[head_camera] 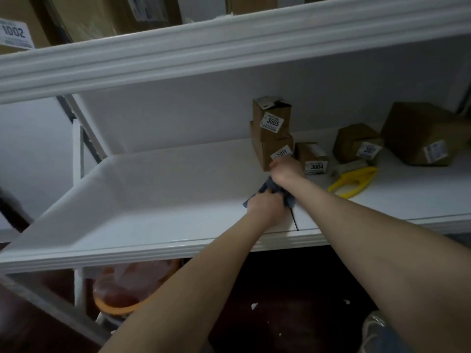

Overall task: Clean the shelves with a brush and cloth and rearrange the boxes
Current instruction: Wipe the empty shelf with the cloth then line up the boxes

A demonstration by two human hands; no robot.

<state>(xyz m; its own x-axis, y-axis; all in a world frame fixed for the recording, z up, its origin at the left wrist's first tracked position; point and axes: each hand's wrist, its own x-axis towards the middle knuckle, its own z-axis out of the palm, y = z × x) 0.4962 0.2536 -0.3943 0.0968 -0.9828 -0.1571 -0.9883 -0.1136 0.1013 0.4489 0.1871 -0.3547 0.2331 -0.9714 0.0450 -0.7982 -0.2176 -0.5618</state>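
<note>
A white shelf [153,200] lies in front of me. Both hands meet over its middle on a blue cloth [274,187]. My left hand [265,208] grips the cloth's near end and my right hand [286,171] grips its far end, just in front of box 2011 [271,150]. Box 3005 [271,118] is stacked on top of box 2011. Box 3004 [312,156] stands to the right of that stack. A yellow-handled brush [354,178] lies on the shelf further right, near box 2007 [356,143].
A larger cardboard box [420,133] sits at the far right of the shelf. The upper shelf [229,44] carries more boxes, one labelled 1002 [15,34]. Below the shelf stands an orange round container [127,289] on a dark floor.
</note>
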